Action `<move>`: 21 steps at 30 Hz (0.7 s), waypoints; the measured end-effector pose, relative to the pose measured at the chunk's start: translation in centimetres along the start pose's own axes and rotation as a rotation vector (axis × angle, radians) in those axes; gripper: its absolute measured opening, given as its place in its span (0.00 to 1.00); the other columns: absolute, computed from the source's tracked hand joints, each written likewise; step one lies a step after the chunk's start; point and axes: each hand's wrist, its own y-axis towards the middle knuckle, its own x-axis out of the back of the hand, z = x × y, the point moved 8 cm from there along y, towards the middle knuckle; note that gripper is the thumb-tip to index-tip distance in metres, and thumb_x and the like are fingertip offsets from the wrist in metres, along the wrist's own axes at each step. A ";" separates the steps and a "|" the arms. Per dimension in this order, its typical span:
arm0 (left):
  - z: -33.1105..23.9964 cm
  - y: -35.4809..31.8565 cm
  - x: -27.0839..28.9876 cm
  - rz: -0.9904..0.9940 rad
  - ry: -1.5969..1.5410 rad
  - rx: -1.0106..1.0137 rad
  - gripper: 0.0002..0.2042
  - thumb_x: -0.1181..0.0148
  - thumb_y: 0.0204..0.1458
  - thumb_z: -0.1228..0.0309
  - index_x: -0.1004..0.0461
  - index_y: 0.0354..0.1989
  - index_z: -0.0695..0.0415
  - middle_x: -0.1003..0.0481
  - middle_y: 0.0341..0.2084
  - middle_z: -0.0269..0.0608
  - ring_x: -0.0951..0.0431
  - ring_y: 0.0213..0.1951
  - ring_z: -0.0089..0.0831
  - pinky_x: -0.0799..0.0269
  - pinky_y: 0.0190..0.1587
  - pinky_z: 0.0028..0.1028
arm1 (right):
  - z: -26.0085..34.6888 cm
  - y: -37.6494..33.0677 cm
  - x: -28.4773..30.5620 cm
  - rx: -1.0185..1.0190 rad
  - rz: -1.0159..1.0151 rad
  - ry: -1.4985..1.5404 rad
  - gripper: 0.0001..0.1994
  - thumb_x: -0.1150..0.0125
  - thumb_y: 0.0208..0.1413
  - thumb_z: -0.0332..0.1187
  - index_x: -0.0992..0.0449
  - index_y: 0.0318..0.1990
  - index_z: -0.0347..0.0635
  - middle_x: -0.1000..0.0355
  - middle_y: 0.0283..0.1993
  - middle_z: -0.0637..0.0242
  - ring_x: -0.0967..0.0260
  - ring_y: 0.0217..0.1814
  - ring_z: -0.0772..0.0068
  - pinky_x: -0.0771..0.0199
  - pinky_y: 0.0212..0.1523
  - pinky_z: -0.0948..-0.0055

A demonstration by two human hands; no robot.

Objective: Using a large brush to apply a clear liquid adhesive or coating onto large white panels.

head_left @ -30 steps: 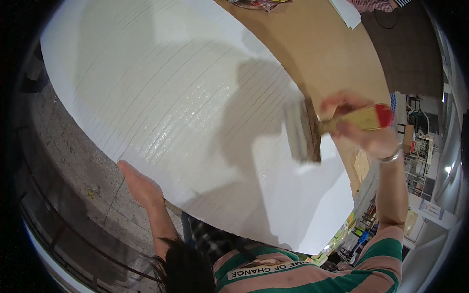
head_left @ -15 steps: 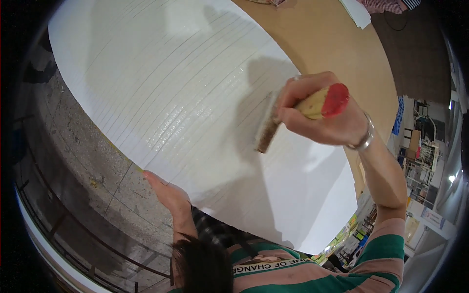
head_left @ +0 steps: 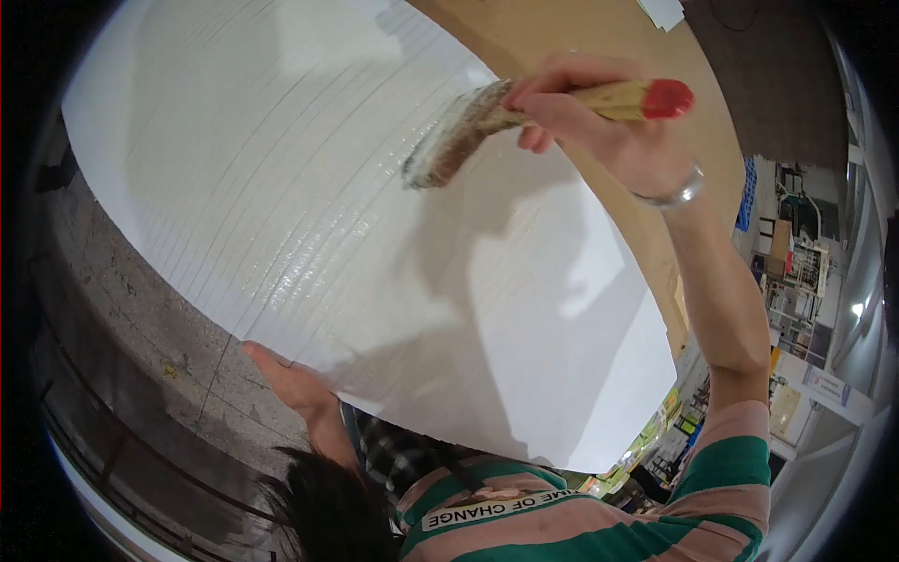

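Note:
A wide flat brush [head_left: 459, 140] with a yellowish wooden handle and a red end is gripped in my right hand [head_left: 609, 112]. Its bristles rest on a large white sheet [head_left: 590, 375], the handle pointing right. Wet, shiny streaks and long creases run across the sheet's left and middle parts. At the near left edge of the sheet lies my left hand [head_left: 298, 382], its visible finger stretched out along the border. The sheet's edge hides part of that hand, and I see nothing held in it.
Under the sheet, a tan tabletop [head_left: 674, 122] shows at the far right. More white paper [head_left: 663, 11] lies at its back edge. Speckled floor [head_left: 140, 309] and a dark metal railing [head_left: 103, 412] are to the left. Shelves with clutter [head_left: 796, 272] stand at the right.
My right hand has moved the brush away from me and to the left across the sheet, its bristles now bent and spread. My left hand stays at the sheet's edge.

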 end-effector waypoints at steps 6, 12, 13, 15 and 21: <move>-2.7 -1.6 -2.9 -0.328 0.785 -0.220 0.35 0.68 0.61 0.49 0.59 0.65 0.68 0.57 0.66 0.49 0.55 0.65 0.41 0.62 0.67 0.33 | -5.2 -5.8 -1.1 -0.333 0.249 0.004 0.07 0.43 0.48 0.30 0.26 0.25 0.35 0.29 0.20 0.68 0.30 0.20 0.80 0.31 0.23 0.81; -2.3 -1.6 -2.4 -0.486 0.773 -0.160 0.36 0.64 0.59 0.47 0.58 0.64 0.68 0.54 0.65 0.49 0.51 0.64 0.39 0.59 0.65 0.31 | -1.2 -2.0 -0.5 -0.084 0.014 0.183 0.06 0.43 0.48 0.29 0.26 0.24 0.36 0.30 0.19 0.68 0.30 0.22 0.82 0.31 0.22 0.80; -2.4 -1.7 -2.4 -0.528 0.765 -0.164 0.36 0.62 0.59 0.47 0.55 0.64 0.67 0.50 0.63 0.50 0.48 0.62 0.40 0.56 0.64 0.31 | -2.3 -2.3 -0.8 -0.093 0.055 0.131 0.06 0.44 0.49 0.29 0.26 0.24 0.36 0.30 0.20 0.69 0.30 0.23 0.82 0.32 0.22 0.80; -3.4 -1.6 -1.8 -0.469 0.784 -0.226 0.36 0.61 0.59 0.47 0.55 0.64 0.68 0.50 0.63 0.49 0.48 0.62 0.39 0.56 0.64 0.31 | -5.0 -5.7 -0.9 -0.179 0.143 0.104 0.06 0.44 0.49 0.29 0.26 0.25 0.36 0.30 0.20 0.69 0.31 0.23 0.82 0.32 0.22 0.80; -3.1 -1.8 -3.1 -0.499 0.840 -0.221 0.36 0.63 0.60 0.49 0.59 0.65 0.67 0.56 0.65 0.49 0.53 0.65 0.38 0.61 0.66 0.30 | -5.2 -9.2 1.1 -0.245 0.128 0.101 0.06 0.43 0.50 0.30 0.26 0.25 0.37 0.30 0.20 0.70 0.31 0.22 0.81 0.32 0.24 0.80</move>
